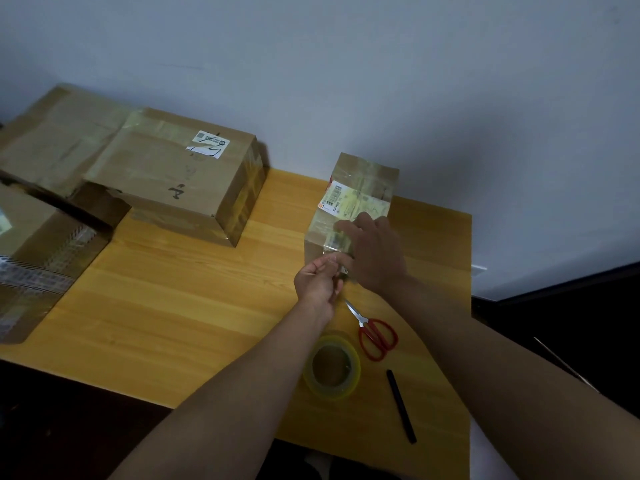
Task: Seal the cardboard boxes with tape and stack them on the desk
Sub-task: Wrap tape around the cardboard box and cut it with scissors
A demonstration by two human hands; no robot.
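Small cardboard box (353,206) sits centre-right of frame on the yellow wooden desk (166,306), glossy tape already over its top and a yellowish shipping label across it. Long axis runs from the near end by the hands up toward the wall at top of frame.

Both hands are at the box's near end. Right hand (375,252) lies on the top surface, fingers fairly straight and spread, pressing down over the label area. Left hand (320,280) is just below and left of it, fingers curled, pinching what looks like a loose tape end at the box's near lower edge; the tape itself is too clear to trace. Box lies straight ahead of both hands. Right hand is the one resting on it; left is at its near face.

Likely step: smoothing or finishing a tape strip over the near edge. Stacking of this box not yet done.

Just below the hands: red-handled scissors (375,336), blades pointing up-left toward the left hand. Tape roll (331,367) lies flat, near edge of desk, left of scissors. Black pen (401,407) lower right of the roll.

Larger taped box (173,178) upper left, well apart from the small one. More cardboard boxes (41,244) at left edge.
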